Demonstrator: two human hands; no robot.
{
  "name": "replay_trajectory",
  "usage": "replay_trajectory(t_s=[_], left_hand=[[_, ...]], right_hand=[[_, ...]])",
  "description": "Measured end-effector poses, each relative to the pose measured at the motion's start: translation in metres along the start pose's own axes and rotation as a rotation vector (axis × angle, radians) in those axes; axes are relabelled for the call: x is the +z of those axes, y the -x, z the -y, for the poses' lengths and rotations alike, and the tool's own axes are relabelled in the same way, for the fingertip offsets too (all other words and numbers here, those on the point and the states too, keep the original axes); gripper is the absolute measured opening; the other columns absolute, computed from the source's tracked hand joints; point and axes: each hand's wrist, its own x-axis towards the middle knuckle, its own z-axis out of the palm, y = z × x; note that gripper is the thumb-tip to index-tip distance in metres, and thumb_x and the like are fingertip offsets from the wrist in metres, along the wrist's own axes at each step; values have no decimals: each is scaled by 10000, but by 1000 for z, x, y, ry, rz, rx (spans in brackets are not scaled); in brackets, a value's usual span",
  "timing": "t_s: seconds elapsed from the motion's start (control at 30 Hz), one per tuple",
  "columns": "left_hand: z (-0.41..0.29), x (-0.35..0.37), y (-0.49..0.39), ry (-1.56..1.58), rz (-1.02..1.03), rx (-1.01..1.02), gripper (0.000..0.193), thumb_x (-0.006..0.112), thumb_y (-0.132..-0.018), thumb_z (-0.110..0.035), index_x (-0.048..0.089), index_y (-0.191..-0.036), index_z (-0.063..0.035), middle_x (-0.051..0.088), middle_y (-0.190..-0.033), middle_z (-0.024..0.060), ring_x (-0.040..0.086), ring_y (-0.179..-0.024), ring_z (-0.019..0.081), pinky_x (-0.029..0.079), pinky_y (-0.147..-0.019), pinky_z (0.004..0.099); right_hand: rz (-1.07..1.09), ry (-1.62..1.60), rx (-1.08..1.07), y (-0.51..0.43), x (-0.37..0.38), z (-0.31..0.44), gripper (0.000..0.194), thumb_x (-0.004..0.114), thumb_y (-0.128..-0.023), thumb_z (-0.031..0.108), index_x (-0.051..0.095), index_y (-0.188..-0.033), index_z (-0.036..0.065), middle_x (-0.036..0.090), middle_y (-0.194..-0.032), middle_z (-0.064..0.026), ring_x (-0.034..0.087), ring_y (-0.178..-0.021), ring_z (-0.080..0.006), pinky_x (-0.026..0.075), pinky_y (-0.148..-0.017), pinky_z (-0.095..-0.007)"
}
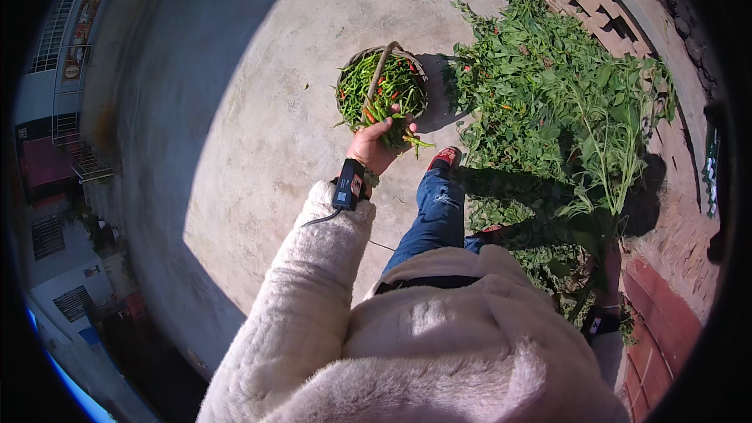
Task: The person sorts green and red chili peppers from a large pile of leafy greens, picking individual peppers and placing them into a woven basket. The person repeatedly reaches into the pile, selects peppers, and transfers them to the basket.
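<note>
My left hand (376,144), palm up, holds a bunch of green chili peppers (416,141) with an orange one among them. It is over the near rim of a round woven basket (424,79) with an arched handle (379,73). The basket is heaped with green and a few red chili peppers (358,79). At the right, in shadow, my right hand (612,273) is closed around the lower stems of an uprooted leafy plant (611,147). Its fingers are hard to make out.
A large pile of cut chili plants (529,82) with scattered red peppers covers the ground at right. Stacked bricks (599,3) line the far right edge. My red shoe (445,156) is beside the pile on the concrete ground (276,129). Reddish panels (661,305) lie at lower right.
</note>
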Motion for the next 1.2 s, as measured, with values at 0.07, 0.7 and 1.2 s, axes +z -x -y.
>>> replay_trajectory(t_s=[0.07,0.7,1.2], left_hand=[[-22,-41,-4,-32,-203,58,326,522,-854,-142,502,-1175,-95,582,-1095,134,559,-1013,293,462,-847,452],[-70,-142,-108,-1002,-748,-127,384,604,-776,-138,532,-1143,-47,595,-909,28,564,-799,137,464,-652,277],[166,218,-23,-641,442,-544,765,694,-791,-241,234,-1382,-88,442,-1297,112,495,-1081,183,425,-876,360]], right_hand=[[2,45,7,-7,11,6,222,486,-921,276,499,-1038,88,504,-645,19,415,-414,-44,329,-358,-182],[-101,185,83,-4,77,36,128,494,-920,256,494,-951,131,439,-648,51,406,-478,-30,324,-397,-170],[49,72,-254,43,-15,-22,292,491,-881,51,499,-1168,0,597,-976,-38,536,-846,-91,442,-747,-234]])
